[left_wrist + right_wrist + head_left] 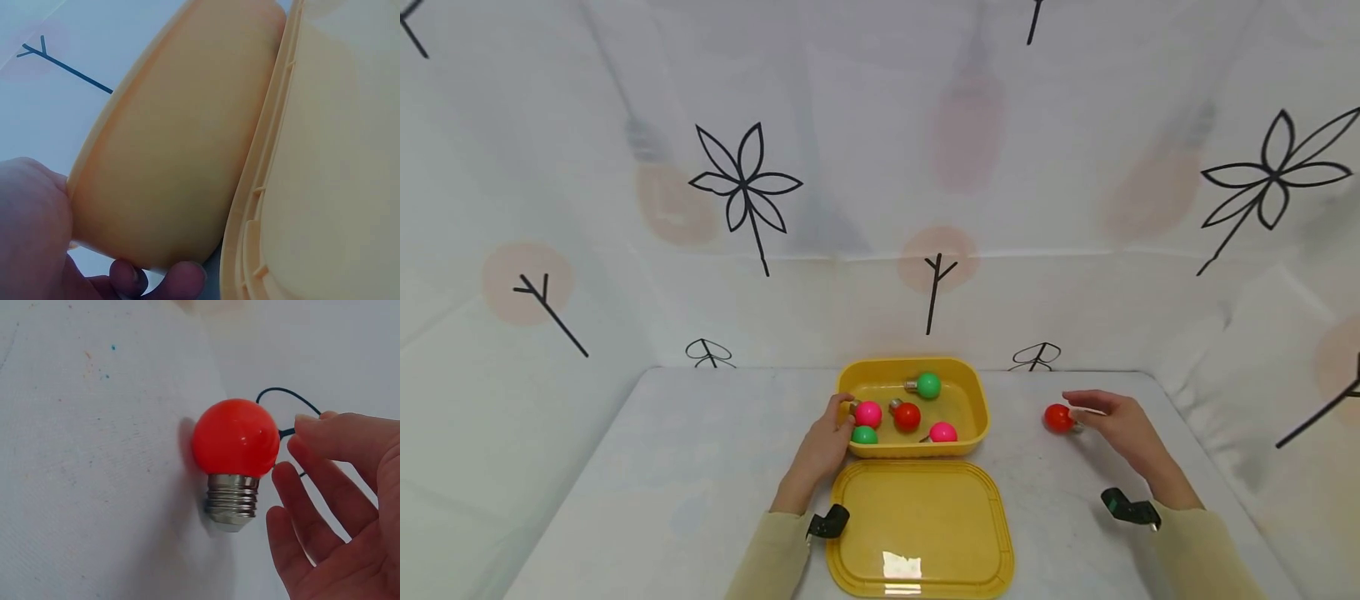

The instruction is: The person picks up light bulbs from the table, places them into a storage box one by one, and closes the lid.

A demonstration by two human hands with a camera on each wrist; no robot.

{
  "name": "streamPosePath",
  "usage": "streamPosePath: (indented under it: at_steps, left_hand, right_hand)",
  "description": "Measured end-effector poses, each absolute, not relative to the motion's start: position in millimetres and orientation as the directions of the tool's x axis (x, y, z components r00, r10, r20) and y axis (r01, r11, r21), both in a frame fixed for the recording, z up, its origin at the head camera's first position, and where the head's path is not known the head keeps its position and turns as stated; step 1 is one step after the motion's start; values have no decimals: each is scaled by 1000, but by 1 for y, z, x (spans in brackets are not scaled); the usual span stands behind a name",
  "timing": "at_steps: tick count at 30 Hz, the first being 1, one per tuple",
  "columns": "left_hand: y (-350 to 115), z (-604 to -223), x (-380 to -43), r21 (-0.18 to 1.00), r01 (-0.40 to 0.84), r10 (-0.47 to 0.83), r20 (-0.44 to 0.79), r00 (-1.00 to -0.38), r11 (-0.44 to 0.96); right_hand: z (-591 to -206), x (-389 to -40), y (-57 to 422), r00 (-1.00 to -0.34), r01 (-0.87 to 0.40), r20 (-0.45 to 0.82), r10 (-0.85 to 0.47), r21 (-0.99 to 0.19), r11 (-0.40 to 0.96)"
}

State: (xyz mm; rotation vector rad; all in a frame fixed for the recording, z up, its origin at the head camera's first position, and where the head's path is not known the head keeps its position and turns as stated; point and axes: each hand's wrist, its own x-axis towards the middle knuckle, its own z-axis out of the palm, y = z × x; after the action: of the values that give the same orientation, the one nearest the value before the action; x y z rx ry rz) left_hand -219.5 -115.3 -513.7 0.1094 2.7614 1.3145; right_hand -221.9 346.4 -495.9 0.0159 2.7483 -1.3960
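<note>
A yellow plastic box (pixel 976 429) stands near the back of the table. My left hand (pixel 823 446) grips its left end, the fingers bent about its corner in the left wrist view. Inside lie a red light bulb (pixel 907 417), two pink bulbs and two green ones. To the right of the box, another red bulb (pixel 236 439) with a silver screw base (pixel 232 499) lies on the table. Beside that bulb my right hand (pixel 1123 427) hovers, fingers loosely bent, thumb and forefinger close together with no bulb between them.
In front of the box lies a yellow lid (pixel 921 521), close against it. A white sheet (pixel 865 308) with black plant drawings hangs behind the table and at both sides. The white table (pixel 685 492) extends to the left and right of the box.
</note>
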Motion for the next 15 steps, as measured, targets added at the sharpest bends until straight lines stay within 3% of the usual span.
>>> streamPosePath:
  at_steps: [15]
  left_hand:
    - [-117, -514, -221, 787, 17, 110, -65, -992, 616]
  right_hand:
    - [-504, -219, 343, -996, 45, -80, -27, -774, 632]
